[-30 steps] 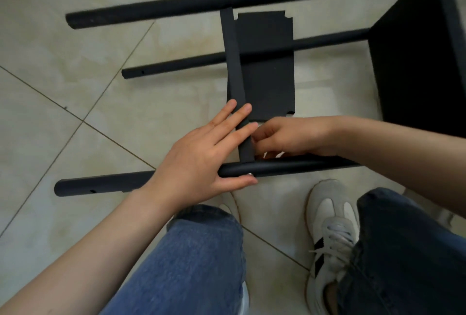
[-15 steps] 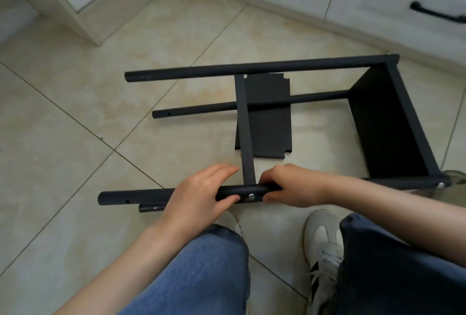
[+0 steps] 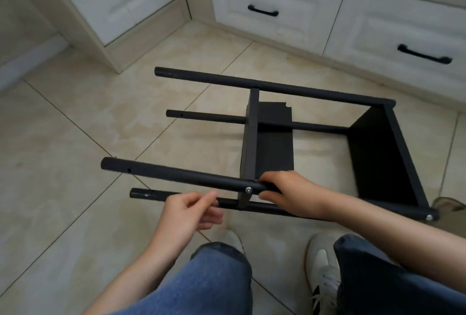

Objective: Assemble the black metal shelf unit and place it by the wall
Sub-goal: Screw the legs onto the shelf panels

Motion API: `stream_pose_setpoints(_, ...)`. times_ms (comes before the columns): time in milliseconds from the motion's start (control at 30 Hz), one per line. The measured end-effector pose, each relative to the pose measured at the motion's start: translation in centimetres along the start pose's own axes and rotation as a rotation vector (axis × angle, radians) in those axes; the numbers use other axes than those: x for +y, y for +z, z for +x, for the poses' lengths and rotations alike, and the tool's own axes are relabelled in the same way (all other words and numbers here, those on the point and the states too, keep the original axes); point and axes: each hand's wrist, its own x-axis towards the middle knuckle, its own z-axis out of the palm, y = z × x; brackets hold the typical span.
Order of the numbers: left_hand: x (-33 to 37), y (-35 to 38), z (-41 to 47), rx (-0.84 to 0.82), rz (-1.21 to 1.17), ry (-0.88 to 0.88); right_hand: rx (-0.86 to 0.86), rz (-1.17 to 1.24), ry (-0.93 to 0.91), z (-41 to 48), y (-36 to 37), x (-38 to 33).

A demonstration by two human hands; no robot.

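While the black shelf unit point(image 3: 378, 158) lay on its side on the tiled floor point(image 3: 75, 150) just in front of your knees, short of the white cabinets point(image 3: 277, 7), you appeared to be partway through fastening the middle shelf point(image 3: 249, 143) to its posts. Your right hand point(image 3: 290, 193) was wrapped around the near upper post point(image 3: 176, 174), right beside the silver screw point(image 3: 248, 190) that sat in the joint there. Your left hand point(image 3: 189, 213) hovered by the lower post point(image 3: 146, 194) with its fingers loosely curled and blurred; I could not tell whether they pinched a small fastener or nothing at all. The end shelf looked already fixed at the right. By my reading, the next move called for steadying the frame with your right hand and seating a fastener where the middle shelf met the lower post. The open hole point(image 3: 129, 170) near the post's free end suggested a further shelf was yet to be fitted.
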Motion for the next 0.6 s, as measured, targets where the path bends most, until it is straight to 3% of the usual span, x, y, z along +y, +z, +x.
stream_pose_setpoints(100,1.4,0.4,1.3,-0.037,-0.375,-0.145,0.03,0.021,-0.004,0.4,-1.1,-0.3)
stream_pose_setpoints(300,4.6,1.8,4.1,-0.04,-0.883,-0.121,0.072,0.009,0.008,0.5,-3.9,-0.8)
stream_pose_setpoints(600,8.9,2.4,5.6,-0.063,-0.839,0.071,0.068,0.011,0.01,0.4,-9.2,-2.0)
